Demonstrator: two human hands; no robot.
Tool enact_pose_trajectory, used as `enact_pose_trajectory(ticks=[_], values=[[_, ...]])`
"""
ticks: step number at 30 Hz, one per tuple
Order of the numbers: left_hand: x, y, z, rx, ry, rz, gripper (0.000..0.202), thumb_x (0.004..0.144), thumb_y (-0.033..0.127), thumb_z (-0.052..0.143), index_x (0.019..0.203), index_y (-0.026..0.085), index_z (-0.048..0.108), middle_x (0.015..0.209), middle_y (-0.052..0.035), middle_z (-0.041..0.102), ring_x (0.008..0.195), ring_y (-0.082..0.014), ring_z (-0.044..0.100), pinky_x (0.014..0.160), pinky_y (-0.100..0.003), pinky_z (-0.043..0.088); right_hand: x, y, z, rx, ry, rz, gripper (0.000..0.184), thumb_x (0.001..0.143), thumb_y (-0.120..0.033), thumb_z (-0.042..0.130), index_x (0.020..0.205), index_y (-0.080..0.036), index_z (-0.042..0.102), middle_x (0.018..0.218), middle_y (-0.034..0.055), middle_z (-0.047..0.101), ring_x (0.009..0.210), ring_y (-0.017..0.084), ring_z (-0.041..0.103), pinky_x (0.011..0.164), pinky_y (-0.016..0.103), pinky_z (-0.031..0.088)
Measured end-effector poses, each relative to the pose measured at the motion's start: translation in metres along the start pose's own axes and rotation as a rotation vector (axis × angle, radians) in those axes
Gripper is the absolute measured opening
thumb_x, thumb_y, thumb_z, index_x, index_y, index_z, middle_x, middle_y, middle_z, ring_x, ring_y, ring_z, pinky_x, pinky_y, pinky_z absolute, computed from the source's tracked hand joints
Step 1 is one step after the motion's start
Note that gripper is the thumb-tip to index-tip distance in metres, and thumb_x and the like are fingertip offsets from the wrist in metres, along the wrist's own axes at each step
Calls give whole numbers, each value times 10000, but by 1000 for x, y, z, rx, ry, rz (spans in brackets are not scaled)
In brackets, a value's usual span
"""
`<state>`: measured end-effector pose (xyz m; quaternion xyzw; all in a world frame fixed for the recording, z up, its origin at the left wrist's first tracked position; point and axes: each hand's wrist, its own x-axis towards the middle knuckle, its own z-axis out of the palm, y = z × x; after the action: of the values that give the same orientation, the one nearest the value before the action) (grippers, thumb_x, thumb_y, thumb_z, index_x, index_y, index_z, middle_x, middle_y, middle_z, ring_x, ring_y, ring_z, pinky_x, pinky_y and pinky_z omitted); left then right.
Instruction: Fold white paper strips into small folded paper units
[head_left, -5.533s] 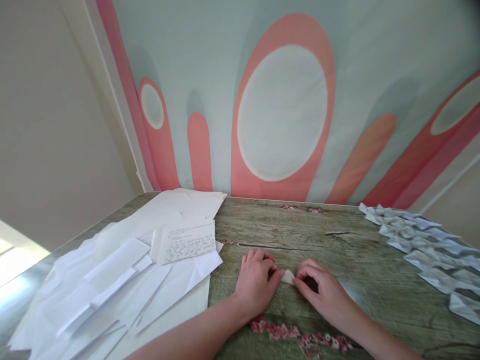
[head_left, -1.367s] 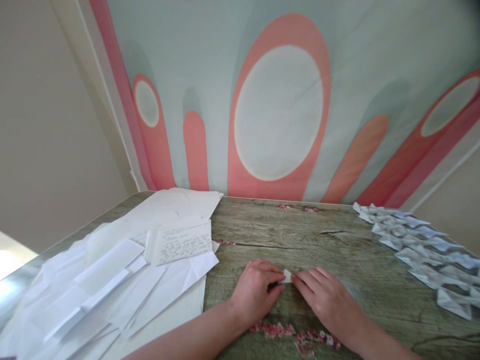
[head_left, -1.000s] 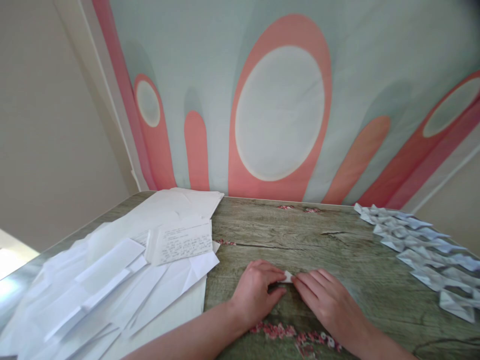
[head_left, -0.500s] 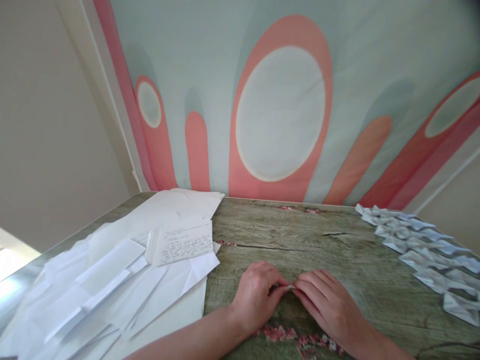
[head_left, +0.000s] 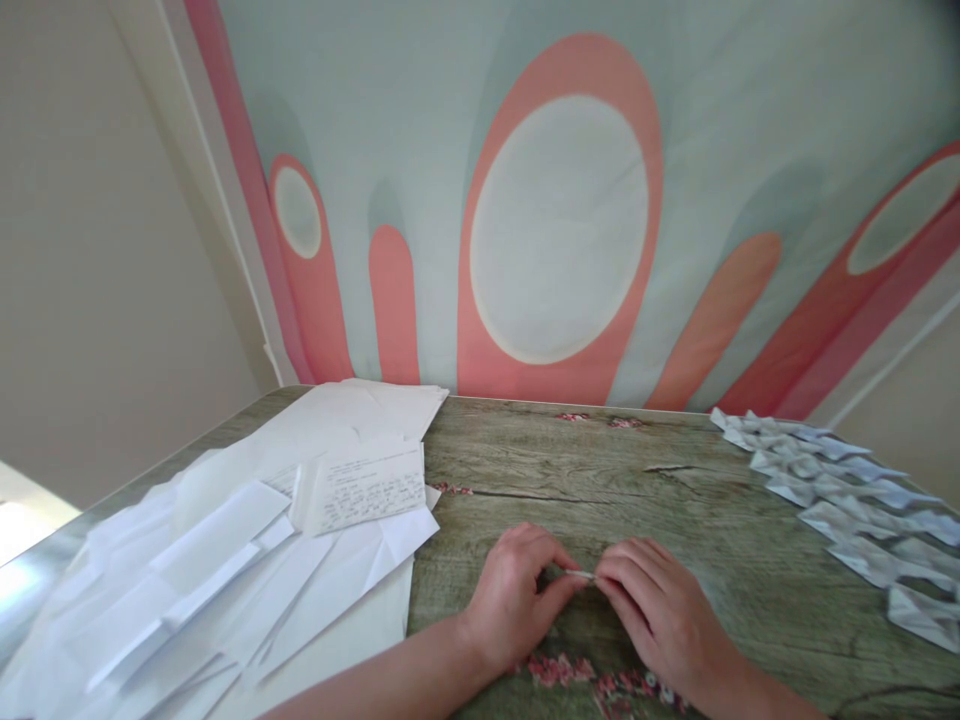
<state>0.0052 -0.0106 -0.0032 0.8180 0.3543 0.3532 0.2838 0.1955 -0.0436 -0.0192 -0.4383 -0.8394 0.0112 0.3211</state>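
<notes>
Just above the near part of the wooden table, my left hand (head_left: 517,592) pinches one end of a small, thin white folded paper (head_left: 580,575). The fingers of my right hand (head_left: 658,610) are closed on its other end. Only a narrow strip shows between the fingertips; the rest is hidden. To the left lies a spread of white paper sheets (head_left: 367,600), some folded, with a handwritten sheet (head_left: 371,490) on top. Folded white paper pieces (head_left: 855,520) sit in rows at the right.
The table (head_left: 540,450) has a wood-grain surface with printed pink flowers (head_left: 559,670). Its far edge meets a wall covering (head_left: 435,130) with coral shapes. A plain pale wall (head_left: 112,250) stands on the left.
My right hand has shifted slightly to the right, so the fingertips are a bit further apart and more of the white paper shows between them.
</notes>
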Motion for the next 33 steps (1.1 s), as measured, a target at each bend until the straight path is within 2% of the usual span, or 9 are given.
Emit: enact_pose_trajectory(ticks=[11, 17, 24, 33], values=[[5, 4, -3, -94, 44, -33, 117, 771, 206, 658, 664, 171, 626, 716, -19, 637, 748, -163, 549, 747, -280, 396, -2, 5, 0, 150, 62, 97, 104, 899, -234, 461, 946, -207, 550, 857, 42, 593, 806, 173, 568, 726, 307, 459], [4, 3, -1, -102, 15, -138, 84, 769, 214, 647, 697, 171, 643, 723, -19, 633, 751, -159, 554, 695, -252, 402, 4, 0, -5, 242, -29, 182, 184, 915, -253, 416, 802, -212, 554, 750, 14, 574, 731, 161, 554, 679, 296, 434], [5, 4, -4, -56, -83, -123, 72, 788, 233, 608, 757, 172, 629, 739, -8, 624, 725, -145, 542, 715, -251, 391, 0, -4, -7, 328, -116, 293, 215, 912, -300, 419, 754, -205, 529, 714, 0, 536, 700, 151, 523, 649, 278, 411], [6, 3, -6, -122, -32, -162, 121, 800, 214, 577, 697, 154, 594, 713, -16, 596, 719, -143, 529, 659, -227, 390, 5, -3, -4, 434, -99, 352, 225, 908, -336, 420, 792, -202, 560, 739, 0, 566, 704, 144, 549, 660, 258, 425]])
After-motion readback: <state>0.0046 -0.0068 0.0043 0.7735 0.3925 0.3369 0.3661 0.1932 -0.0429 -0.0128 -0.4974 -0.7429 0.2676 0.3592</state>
